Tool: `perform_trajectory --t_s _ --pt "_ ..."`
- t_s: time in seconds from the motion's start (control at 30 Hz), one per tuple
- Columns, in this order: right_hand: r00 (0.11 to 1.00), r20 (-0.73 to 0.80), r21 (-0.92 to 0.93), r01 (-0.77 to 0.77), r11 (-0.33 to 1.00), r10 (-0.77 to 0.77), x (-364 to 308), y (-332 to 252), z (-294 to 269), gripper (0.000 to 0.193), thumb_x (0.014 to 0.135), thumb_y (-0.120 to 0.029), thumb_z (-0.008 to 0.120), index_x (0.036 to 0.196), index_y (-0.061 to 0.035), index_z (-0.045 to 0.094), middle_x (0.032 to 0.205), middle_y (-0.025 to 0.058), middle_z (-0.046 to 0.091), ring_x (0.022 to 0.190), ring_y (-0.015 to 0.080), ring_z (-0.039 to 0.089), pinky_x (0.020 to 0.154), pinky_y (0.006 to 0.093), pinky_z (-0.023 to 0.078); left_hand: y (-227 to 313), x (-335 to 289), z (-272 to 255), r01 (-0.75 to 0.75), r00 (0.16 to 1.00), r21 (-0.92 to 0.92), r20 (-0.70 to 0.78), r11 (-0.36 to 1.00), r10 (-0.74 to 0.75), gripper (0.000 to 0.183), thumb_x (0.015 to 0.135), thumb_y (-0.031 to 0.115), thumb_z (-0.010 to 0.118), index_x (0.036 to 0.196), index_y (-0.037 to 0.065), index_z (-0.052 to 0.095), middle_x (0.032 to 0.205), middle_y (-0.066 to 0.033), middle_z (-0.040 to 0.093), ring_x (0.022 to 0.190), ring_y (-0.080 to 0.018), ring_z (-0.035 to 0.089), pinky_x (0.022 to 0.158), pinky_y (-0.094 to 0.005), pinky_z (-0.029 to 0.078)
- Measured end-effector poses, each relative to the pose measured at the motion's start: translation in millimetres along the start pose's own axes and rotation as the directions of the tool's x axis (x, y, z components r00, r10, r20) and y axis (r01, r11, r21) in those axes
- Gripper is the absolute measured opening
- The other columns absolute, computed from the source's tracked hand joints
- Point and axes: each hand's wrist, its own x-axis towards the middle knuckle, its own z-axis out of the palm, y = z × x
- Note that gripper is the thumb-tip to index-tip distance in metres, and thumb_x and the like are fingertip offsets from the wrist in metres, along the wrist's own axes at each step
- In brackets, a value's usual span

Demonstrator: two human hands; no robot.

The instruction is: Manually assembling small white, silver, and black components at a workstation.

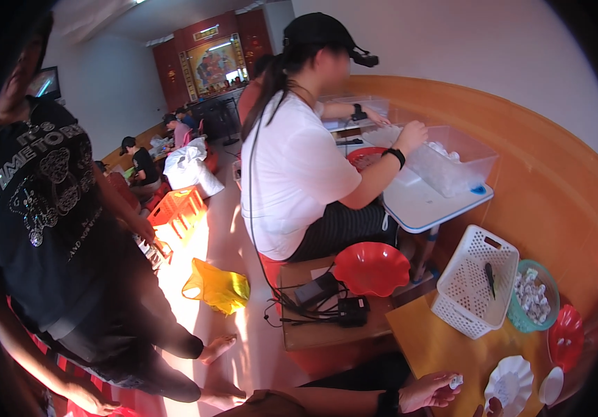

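At the lower edge, my left hand (pixel 427 393) is closed on a small white piece (pixel 456 381), pinched at its fingertips; the piece is too small to name. A black band circles that wrist. Only some fingertips of my right hand (pixel 494 407) show, apart, with nothing visible between them. They are beside a white scalloped dish (pixel 509 384). Right of that dish is a small white oval object (pixel 551 386). Both hands are over a yellow-brown tabletop (pixel 427 340).
A white perforated basket (pixel 462 295) holds a dark-handled tool (pixel 490 279). Beside it are a green basket (pixel 515 314) of small wrapped pieces and a red dish (pixel 564 338). A red scalloped bowl (pixel 372 270) and cables lie left. One person sits ahead; another stands left.
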Motion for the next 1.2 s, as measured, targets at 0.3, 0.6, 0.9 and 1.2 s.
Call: perform_trajectory --t_s 0.3,0.6,0.9,1.2 --pt "0.946 0.015 -0.264 0.317 0.911 -0.325 5.4 -7.4 13.5 0.027 0.084 -0.016 0.065 0.104 0.0023 0.06 0.1 0.0174 0.062 0.094 0.0325 0.058 0.086 0.0429 0.047 3.7 -12.7 -4.1 -0.088 0.995 -0.02 -0.052 0.996 0.086 0.039 0.097 0.04 0.045 0.128 0.017 0.046 0.102 0.0023 0.056 0.084 -0.0054 0.055 0.076 -0.0234 0.048" --pt "0.872 0.307 -0.439 0.485 0.756 -0.381 -11.9 44.1 17.1 0.031 0.085 -0.021 0.063 0.106 0.0021 0.059 0.102 0.0161 0.063 0.093 0.031 0.059 0.086 0.0406 0.048 -5.9 -26.6 8.8 -0.093 0.992 -0.005 -0.087 0.996 0.092 0.038 0.096 0.04 0.047 0.127 0.018 0.048 0.099 0.0025 0.058 0.083 -0.0062 0.055 0.075 -0.0245 0.048" --pt "0.978 0.008 -0.268 0.205 0.941 -0.211 -13.6 23.0 2.5 0.027 0.075 -0.008 0.067 0.1 0.0002 0.061 0.1 0.015 0.062 0.099 0.0321 0.056 0.09 0.0428 0.042 10.0 -51.2 19.2 -0.164 0.986 -0.027 -0.028 0.986 0.163 0.035 0.097 0.029 0.047 0.125 0.008 0.05 0.106 -0.0087 0.061 0.09 -0.0161 0.059 0.081 -0.0338 0.049" --pt "0.998 -0.019 -0.373 0.052 0.926 -0.063 5.1 69.1 -14.8 0.016 0.075 -0.011 0.063 0.091 -0.0053 0.065 0.09 0.008 0.062 0.087 0.0278 0.055 0.079 0.0406 0.042 4.4 -32.2 33.1 0.008 0.988 0.028 -0.153 1.0 -0.003 0.037 0.095 0.032 0.051 0.125 0.01 0.05 0.102 -0.0079 0.06 0.085 -0.0148 0.058 0.079 -0.0316 0.049"
